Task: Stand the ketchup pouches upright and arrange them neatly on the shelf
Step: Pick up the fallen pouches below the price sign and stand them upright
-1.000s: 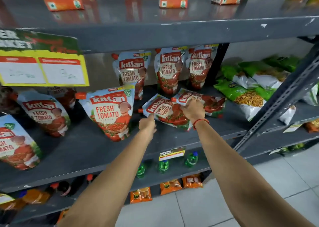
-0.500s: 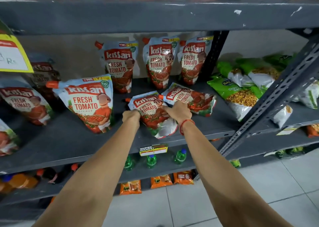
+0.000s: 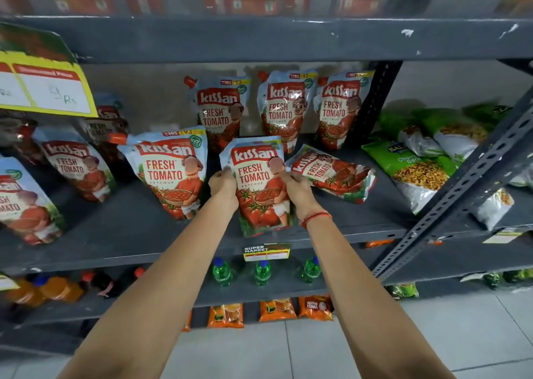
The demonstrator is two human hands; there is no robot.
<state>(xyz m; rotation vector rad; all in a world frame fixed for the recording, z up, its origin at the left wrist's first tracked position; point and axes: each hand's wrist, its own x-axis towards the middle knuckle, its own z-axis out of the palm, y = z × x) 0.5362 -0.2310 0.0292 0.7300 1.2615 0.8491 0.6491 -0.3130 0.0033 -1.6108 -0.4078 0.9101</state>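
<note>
The ketchup pouch (image 3: 261, 188), lying flat earlier, now stands near the shelf (image 3: 138, 234) front edge, left hand (image 3: 222, 183) and right hand (image 3: 297, 185) gripping its sides; next, likely the tipped pouch (image 3: 331, 174) beside it.

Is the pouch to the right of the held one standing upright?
No, that pouch lies flat on the shelf, beside the held pouch gripped by both hands.

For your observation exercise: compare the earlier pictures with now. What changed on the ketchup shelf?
The pouch that lay tilted at the shelf front has been raised upright, gripped by the left hand and right hand. The pouch lying flat beside it and the three standing at the back stayed put.
</note>
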